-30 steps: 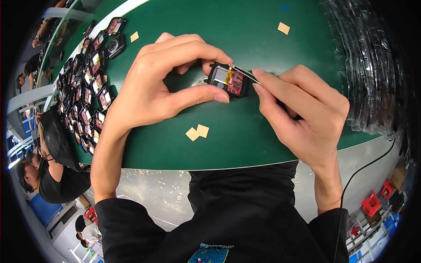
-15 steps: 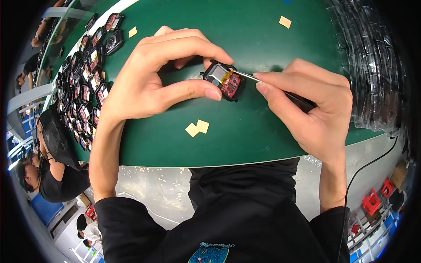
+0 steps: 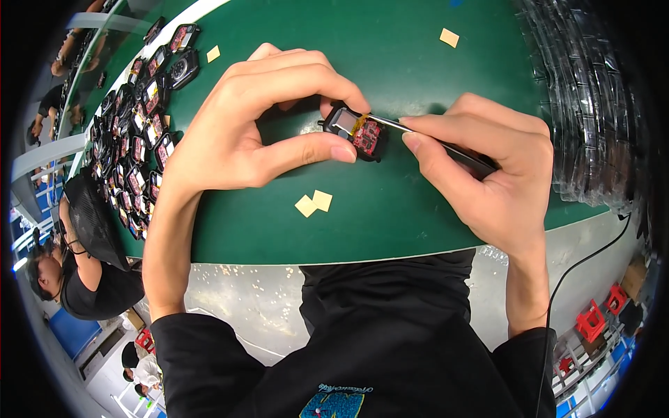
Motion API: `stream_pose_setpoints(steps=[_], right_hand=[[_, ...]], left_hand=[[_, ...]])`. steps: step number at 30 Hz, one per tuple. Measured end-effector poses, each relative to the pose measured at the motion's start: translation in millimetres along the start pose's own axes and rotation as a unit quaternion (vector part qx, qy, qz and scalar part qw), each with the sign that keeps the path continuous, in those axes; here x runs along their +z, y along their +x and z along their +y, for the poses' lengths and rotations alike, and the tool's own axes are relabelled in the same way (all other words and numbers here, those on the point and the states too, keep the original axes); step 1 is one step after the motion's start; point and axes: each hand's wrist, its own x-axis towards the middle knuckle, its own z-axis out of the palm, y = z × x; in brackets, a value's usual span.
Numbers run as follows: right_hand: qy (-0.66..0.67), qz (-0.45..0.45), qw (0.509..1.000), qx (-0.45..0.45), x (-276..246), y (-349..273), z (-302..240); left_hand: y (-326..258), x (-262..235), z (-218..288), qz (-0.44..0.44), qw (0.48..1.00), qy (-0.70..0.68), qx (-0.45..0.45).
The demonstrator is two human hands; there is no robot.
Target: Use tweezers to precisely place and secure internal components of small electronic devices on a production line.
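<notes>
Between the thumb and fingers of my left hand [image 3: 261, 118] sits a small black device housing [image 3: 354, 132], its open side facing up. Inside it show a red circuit board, a silvery-grey rectangular part and a strip of yellow tape. My right hand [image 3: 488, 164] grips a pair of tweezers [image 3: 446, 148] like a pen. The thin metal tip reaches the housing's upper edge, beside the yellow tape; whether it pinches anything is too small to tell.
Many similar housings [image 3: 139, 132] are heaped at the left of the green table [image 3: 369, 223]. Stacked clear plastic trays [image 3: 592, 111] line the right side. Cream paper squares [image 3: 305, 205] lie near the front and farther back. A co-worker [image 3: 90, 279] sits at the left.
The housing has tilted slightly in my left hand. My right hand and the tweezers have shifted a little to the left, the tip staying at the housing's upper edge.
</notes>
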Motion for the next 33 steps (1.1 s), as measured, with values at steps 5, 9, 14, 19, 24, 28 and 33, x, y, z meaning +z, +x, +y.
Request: stream_pose_setpoints(steps=[5, 9, 14, 19, 24, 28, 33], right_hand=[[0.017, -0.01, 1.0, -0.004, -1.0, -1.4, 3.9], [0.012, -0.002, 1.0, -0.004, -0.4, -1.9, 2.6], [0.023, 0.007, 1.0, -0.009, -0.3, -3.1, 4.6], [0.026, -0.006, 1.0, -0.016, -2.1, -1.8, 7.9], [0.026, -0.012, 1.0, -0.008, -2.8, -1.5, 8.0], [0.024, -0.014, 0.999, -0.016, -3.0, -1.2, 8.2], [0.017, -0.011, 1.0, -0.015, -2.3, -3.8, 4.2]], left_hand=[[1.7, -0.8, 4.0, -0.006, 1.0, -0.004, -0.019], [0.6, 0.2, 1.2, 0.002, 1.0, 0.0, 0.0], [0.8, 0.3, 2.7, 0.003, 1.0, -0.001, -0.003], [0.1, 1.8, 2.8, 0.014, 1.0, -0.006, -0.008], [1.4, -0.7, 3.7, 0.004, 1.0, 0.001, -0.018], [1.4, 1.6, 3.8, 0.011, 1.0, -0.002, -0.008], [0.3, 3.4, 3.7, 0.011, 1.0, 0.002, 0.007]])
